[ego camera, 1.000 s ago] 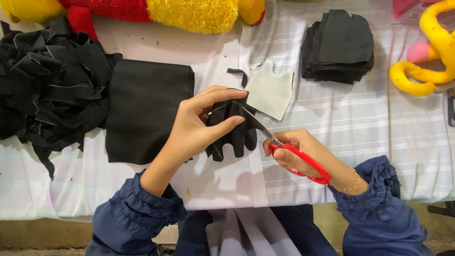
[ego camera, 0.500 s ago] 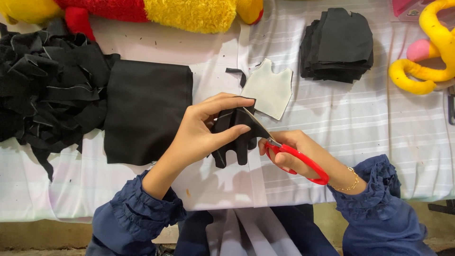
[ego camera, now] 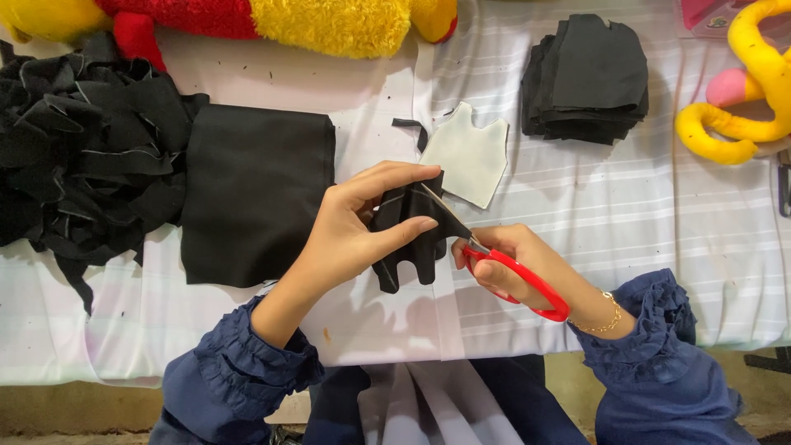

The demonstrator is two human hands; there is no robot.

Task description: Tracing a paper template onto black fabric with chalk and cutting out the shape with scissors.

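Observation:
My left hand (ego camera: 354, 227) pinches a small piece of black fabric (ego camera: 408, 243) between thumb and fingers, lifted just above the table. In my right hand (ego camera: 507, 264) are red-handled scissors (ego camera: 503, 264), blades pointing up-left into the top edge of that fabric. A white paper pattern piece (ego camera: 468, 153) lies flat just beyond the scissors' tip, with a thin black scrap (ego camera: 412, 128) beside it.
A folded black cloth (ego camera: 255, 194) lies left of my hands, and a heap of black offcuts (ego camera: 78, 156) beyond it. A stack of cut black pieces (ego camera: 589, 78) sits at the back right. Plush toys: red-yellow (ego camera: 272, 21) along the back, yellow-pink (ego camera: 741, 91) at right. White striped table cover (ego camera: 659, 239).
The scissors have edged a little up and left along the fabric's top edge. My left hand has turned the black piece slightly. Everything else stays where it was.

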